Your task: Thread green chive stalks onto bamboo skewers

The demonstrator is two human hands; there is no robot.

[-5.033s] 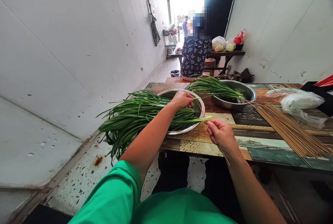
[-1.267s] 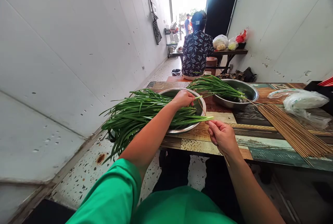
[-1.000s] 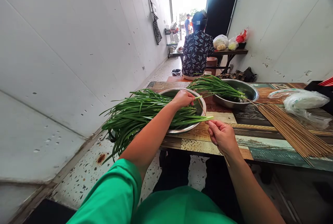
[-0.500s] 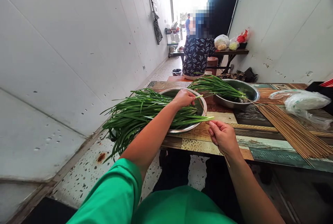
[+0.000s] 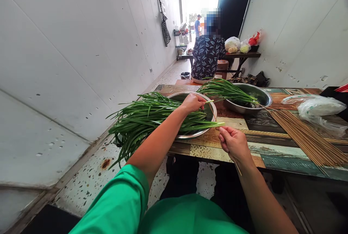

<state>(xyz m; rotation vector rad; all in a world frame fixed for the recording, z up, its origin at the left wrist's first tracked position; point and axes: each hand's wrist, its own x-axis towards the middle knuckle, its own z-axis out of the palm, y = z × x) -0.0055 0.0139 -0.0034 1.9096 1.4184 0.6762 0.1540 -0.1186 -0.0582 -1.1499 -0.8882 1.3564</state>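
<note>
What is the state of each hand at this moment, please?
Left hand: closed, pinching a green stalk near its cut end.
Right hand: closed, holding a thin stick.

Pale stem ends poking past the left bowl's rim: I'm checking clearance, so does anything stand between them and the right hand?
Only the thin stick held in the right hand: it runs up from the fingers past the pale stem ends. Nothing else visible stands between.
</note>
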